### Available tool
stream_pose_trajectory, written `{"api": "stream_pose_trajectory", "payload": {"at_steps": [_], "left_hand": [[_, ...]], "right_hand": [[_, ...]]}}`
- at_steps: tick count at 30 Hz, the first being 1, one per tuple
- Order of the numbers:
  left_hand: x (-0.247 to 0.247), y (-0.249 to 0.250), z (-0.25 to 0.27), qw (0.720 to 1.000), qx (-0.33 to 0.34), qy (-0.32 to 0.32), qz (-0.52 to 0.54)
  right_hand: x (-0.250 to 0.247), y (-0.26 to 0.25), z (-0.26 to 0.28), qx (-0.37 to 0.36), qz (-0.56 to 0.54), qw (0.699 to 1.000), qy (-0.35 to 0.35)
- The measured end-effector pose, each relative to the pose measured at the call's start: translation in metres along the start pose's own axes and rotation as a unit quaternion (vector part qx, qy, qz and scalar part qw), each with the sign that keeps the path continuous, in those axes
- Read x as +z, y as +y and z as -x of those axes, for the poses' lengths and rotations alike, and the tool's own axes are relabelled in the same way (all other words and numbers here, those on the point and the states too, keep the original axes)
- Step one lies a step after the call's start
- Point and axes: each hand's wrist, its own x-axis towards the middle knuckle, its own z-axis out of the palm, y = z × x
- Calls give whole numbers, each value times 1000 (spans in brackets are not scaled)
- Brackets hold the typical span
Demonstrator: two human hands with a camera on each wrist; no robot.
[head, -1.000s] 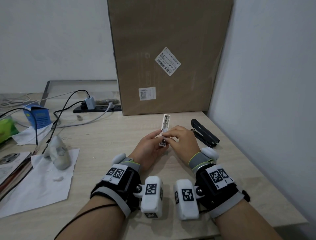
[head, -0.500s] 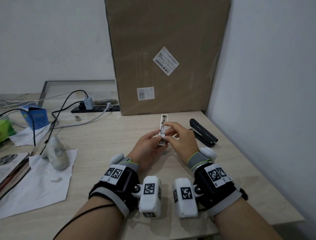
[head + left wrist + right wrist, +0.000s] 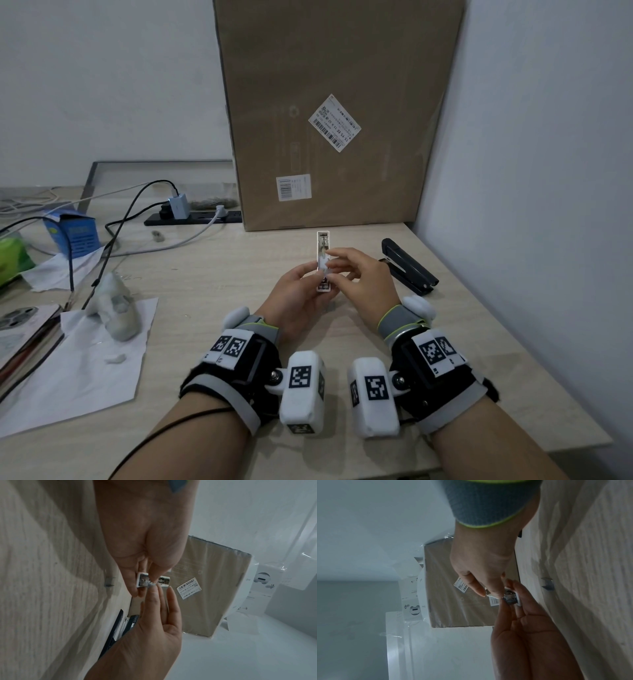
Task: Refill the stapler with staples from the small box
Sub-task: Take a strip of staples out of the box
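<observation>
So right now my left hand (image 3: 297,294) has the small box (image 3: 323,262) pinched between thumb and fingers, held up off the desk (image 3: 212,281) with its open side facing me. Compared with a second ago, my right hand (image 3: 359,277) has shifted: back then it was bunched up tight against the lower end of the box, now the fingertips (image 3: 154,592) sit higher along the tray and are pinching at a strip of staples (image 3: 150,584) right at the opening. From the left wrist view the strip looks partly lifted out, though I can't tell if it's fully free yet. So I'd say the picking-out step is basically under way. The stapler (image 3: 407,265) is lying shut on the desk just to the right of my hands, next to the wall, untouched, so it'll need opening before anything goes in. There's also one loose staple (image 3: 547,583) lying on the desk.
</observation>
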Motion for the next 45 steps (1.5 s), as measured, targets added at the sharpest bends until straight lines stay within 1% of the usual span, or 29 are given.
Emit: {"api": "stream_pose_trajectory", "payload": {"at_steps": [5,10,15,20,26,32,38,45], "left_hand": [[1,-1,0,1000,6,-1,-4],[0,-1,0,1000,-1,19,3],[1,-1,1,1000,-12,7,0],[0,-2,0,1000,-13,25,6],[2,0,0,999,-1,21,24],[1,1,-1,999,-1,22,24],[1,0,-1,1000,0,27,8],[1,0,-1,1000,-3,19,3]], "right_hand": [[-2,0,0,-11,15,1000,-1],[-2,-1,-1,-27,13,1000,0],[-2,0,-2,-17,35,999,-9],[-2,0,-2,-2,44,999,-2],[-2,0,-1,10,33,999,0],[-2,-3,-1,12,11,1000,26],[-2,-2,-1,2,34,999,13],[-2,-3,-1,-12,62,998,-2]]}}
